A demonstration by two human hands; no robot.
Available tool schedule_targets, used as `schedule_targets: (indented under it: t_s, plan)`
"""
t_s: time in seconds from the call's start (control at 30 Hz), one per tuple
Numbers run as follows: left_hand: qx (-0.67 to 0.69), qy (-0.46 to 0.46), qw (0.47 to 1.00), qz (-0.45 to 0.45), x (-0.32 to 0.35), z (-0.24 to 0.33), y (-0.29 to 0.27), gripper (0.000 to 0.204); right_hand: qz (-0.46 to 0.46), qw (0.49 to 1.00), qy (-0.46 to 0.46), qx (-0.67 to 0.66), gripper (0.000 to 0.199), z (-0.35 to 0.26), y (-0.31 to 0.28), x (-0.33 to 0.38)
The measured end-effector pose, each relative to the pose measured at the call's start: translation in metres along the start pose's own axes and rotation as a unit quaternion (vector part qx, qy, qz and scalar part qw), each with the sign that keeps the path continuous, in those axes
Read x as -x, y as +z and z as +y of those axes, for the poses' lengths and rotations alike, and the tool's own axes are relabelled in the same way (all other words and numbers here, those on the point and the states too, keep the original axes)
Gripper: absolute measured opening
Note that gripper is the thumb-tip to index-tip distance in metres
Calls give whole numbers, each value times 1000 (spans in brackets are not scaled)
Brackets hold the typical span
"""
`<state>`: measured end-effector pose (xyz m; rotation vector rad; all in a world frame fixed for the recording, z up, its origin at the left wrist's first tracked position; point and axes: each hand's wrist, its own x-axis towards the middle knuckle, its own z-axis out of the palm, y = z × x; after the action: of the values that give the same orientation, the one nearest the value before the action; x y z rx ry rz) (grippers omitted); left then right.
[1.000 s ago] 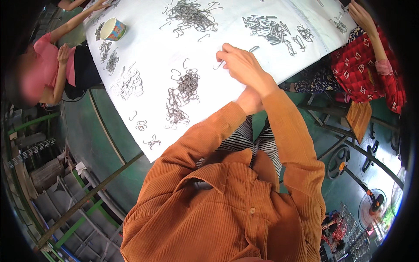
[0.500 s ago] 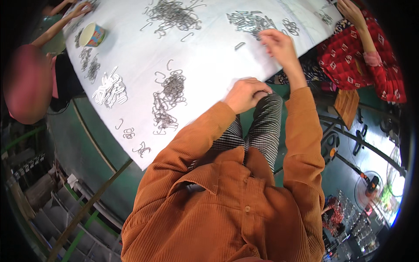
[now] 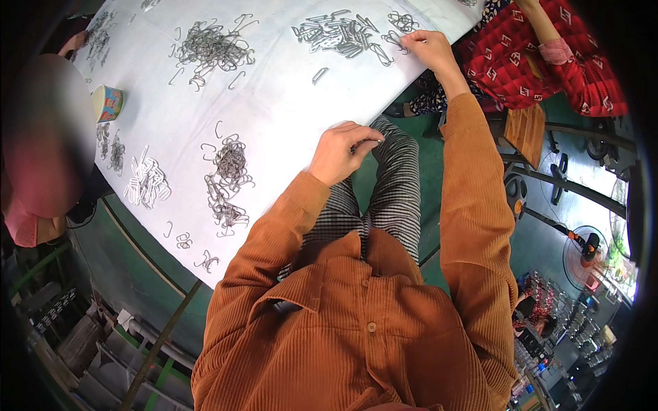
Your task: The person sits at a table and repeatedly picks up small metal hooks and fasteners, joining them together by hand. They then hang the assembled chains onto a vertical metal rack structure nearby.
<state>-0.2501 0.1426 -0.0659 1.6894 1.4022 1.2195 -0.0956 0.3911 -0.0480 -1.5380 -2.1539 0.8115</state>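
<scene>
My left hand (image 3: 343, 151) is at the table's near edge, above my striped trouser leg. Its thumb and forefinger pinch a small shiny piece, mostly hidden by the fingers. My right hand (image 3: 433, 53) reaches over the far right edge of the table, its thumb and forefinger together beside a small cluster of wire hooks (image 3: 403, 22). Whether those fingertips hold a piece is too small to tell. Left of that hand lies a pile of oblong metal loops (image 3: 336, 35), with one loose loop (image 3: 320, 75) nearer to me.
The white-covered table (image 3: 288, 96) also bears a large heap of wire hooks (image 3: 212, 46), a nearer hook pile (image 3: 229, 161), pale oblong loops (image 3: 146, 181) and a paper cup (image 3: 108, 103). People sit at left and right, one in a red patterned top (image 3: 514, 55). A wooden stool (image 3: 524, 133) stands at right.
The view has shifted, so the table's piles appear further left. My right hand has gone from blurred and loosely open to a pinch at the small hook cluster. My left hand stays pinched by the edge.
</scene>
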Motion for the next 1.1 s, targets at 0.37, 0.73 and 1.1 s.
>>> schedule_targets:
  t_s: [0.37,0.73,1.1]
  plan:
    - [32,-12,999,11,1,-3,-1,17,16,987,-74,-145,17,-2,11,-20]
    - [55,-43,998,-1,11,-11,0,26,-179,923,-340,24,10,-197,153,40]
    - [46,-50,997,-25,11,-14,4,31,-147,922,-339,120,4,-174,145,58]
